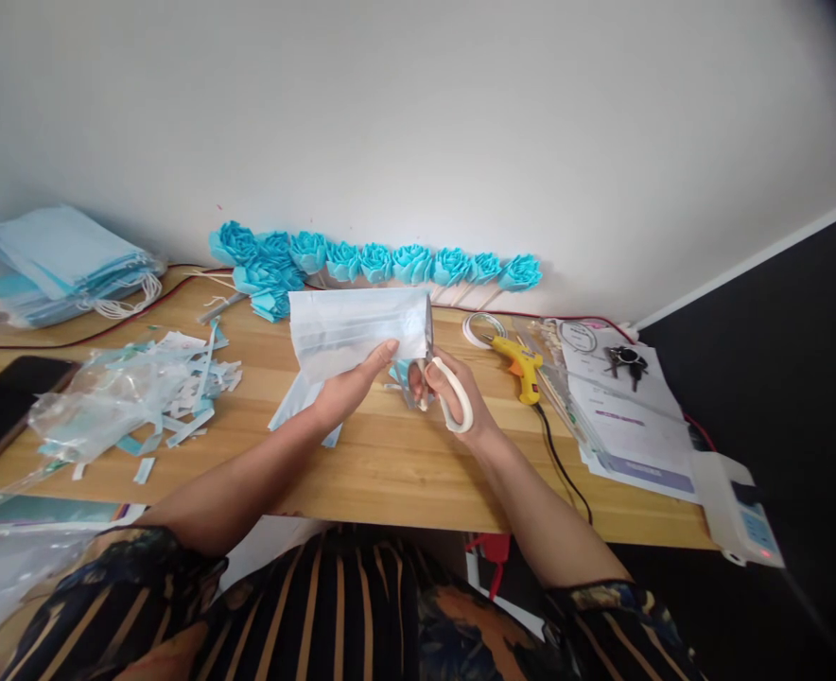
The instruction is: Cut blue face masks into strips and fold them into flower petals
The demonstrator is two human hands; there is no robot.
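Note:
A pale blue face mask [351, 322] is raised above the table, pinched along its lower edge by my left hand [361, 374], thumb on top. My right hand [471, 402] is wrapped round the white handles of a pair of scissors [459, 409]. Their blades meet the right end of the mask and are mostly hidden by it. Under my left hand lie cut pieces of light blue mask fabric [297, 405]. A small blue scrap shows just below the scissors.
Blue fabric flowers [412, 263] on sticks line the wall. A stack of masks [70, 255] stands back left, near plastic and scraps [141, 388] and a phone [10, 411]. On the right are a yellow glue gun [521, 364], tape roll [484, 329], papers [623, 416], keys [627, 364] and a white device [737, 511].

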